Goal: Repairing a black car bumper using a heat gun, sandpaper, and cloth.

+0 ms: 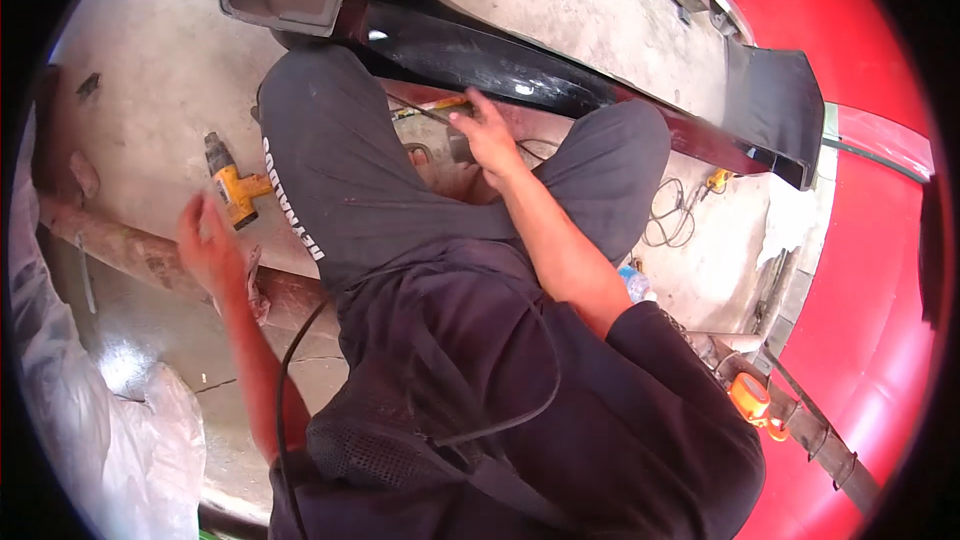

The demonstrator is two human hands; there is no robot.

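My left hand [212,252] is off to the left beside a yellow heat gun [236,185] with a dark nozzle. Its fingers are apart, and I see nothing in them. Between my knees, my right hand [492,145] pinches a thin dark rod [425,112] that points up and left. A thin yellow-orange tool [438,105] shows just behind the rod; whether my fingers touch it I cannot tell. Past my knees lies a long glossy black car bumper [480,60], with whitish smudges on its surface.
A red car body panel [860,280] rises along the right. Dark cable [672,220] lies coiled by my right knee. A reddish-brown tube [130,245] and clear plastic sheeting [130,440] are at the left. An orange round device [748,395] hangs on a bar at the lower right.
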